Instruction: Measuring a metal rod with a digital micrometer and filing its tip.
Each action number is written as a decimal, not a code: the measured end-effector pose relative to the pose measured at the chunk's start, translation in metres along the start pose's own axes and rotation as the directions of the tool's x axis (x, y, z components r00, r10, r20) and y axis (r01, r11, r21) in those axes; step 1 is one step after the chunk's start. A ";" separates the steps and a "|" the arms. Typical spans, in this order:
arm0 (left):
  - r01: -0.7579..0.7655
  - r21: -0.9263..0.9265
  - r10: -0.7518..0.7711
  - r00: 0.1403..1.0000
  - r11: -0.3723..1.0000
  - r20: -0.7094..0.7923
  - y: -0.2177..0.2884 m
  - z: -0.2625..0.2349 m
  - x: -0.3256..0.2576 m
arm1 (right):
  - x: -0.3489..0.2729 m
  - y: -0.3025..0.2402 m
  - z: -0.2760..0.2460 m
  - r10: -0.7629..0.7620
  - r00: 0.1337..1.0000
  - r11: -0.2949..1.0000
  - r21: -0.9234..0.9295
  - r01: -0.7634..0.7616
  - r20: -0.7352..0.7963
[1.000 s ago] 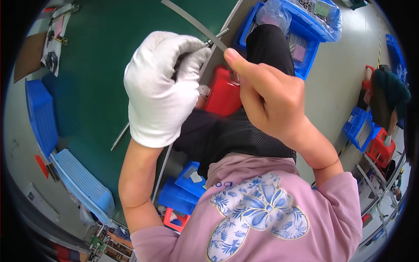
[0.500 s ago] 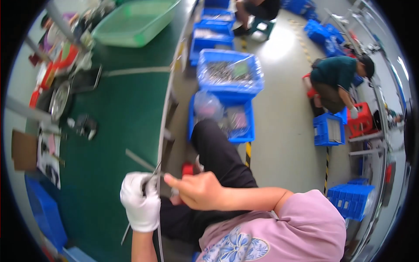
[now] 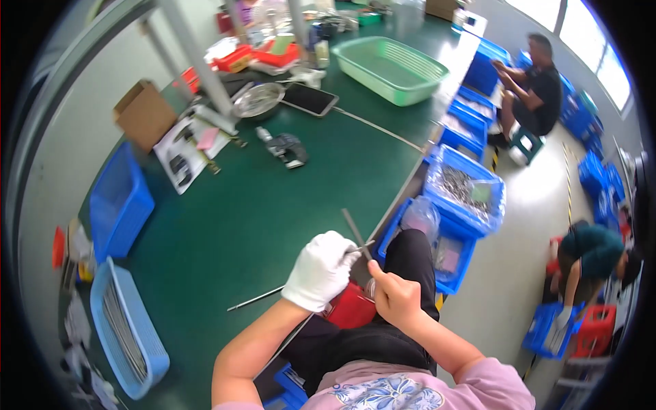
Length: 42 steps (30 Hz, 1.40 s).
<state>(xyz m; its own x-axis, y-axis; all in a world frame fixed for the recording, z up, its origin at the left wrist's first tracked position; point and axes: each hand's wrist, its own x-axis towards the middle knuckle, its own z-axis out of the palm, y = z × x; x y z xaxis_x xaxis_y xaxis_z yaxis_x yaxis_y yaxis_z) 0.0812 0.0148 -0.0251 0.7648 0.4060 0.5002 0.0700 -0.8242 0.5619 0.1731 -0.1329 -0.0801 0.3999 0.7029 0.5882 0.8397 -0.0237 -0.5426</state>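
Observation:
My left hand (image 3: 321, 270), in a white glove, is closed around a thin metal rod (image 3: 256, 298). The rod's long end sticks out behind the glove over the table, and its short tip shows past my fingertips. My bare right hand (image 3: 398, 297) grips the near end of a narrow flat grey file (image 3: 352, 227), index finger along it. The file slants up and left, crossing the rod's tip close to the glove; whether they touch I cannot tell. Both hands are at the edge of the green table (image 3: 273, 219), above my lap.
On the table are a micrometer (image 3: 285, 148), a phone (image 3: 309, 100), a metal bowl (image 3: 258, 100), a green basket (image 3: 393, 72) and a light-blue basket (image 3: 130, 335) of rods. Blue crates (image 3: 466, 188) line the right side. Two people (image 3: 536, 89) sit beyond.
The view has swung left, so table and crates appear farther right. Both hands stay together with the rod and file; the file now points more steeply upward across the rod's tip.

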 end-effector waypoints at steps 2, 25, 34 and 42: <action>0.020 0.006 -0.020 0.999 1.000 -0.031 0.002 -0.001 -0.007 | 0.006 -0.005 -0.002 -0.032 0.999 0.999 0.026 0.032 0.003; 0.186 -0.065 -0.183 0.982 0.980 0.043 0.009 -0.012 0.011 | 0.045 -0.021 -0.020 0.127 0.978 0.987 0.078 -0.141 0.168; 0.171 0.004 -0.171 0.984 0.985 0.045 0.010 -0.015 0.015 | 0.025 -0.011 -0.005 0.041 0.999 0.994 0.098 -0.041 0.009; 0.134 0.045 -0.135 0.991 0.990 0.022 0.009 -0.011 0.014 | 0.020 -0.020 -0.014 0.120 0.987 0.989 0.074 -0.129 0.111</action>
<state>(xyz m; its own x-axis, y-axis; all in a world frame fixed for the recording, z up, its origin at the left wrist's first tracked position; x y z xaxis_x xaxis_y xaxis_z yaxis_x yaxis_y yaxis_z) 0.0860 0.0175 -0.0058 0.7621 0.5051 0.4051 0.2007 -0.7791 0.5939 0.1691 -0.1285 -0.0488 0.4547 0.7694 0.4487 0.7519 -0.0615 -0.6564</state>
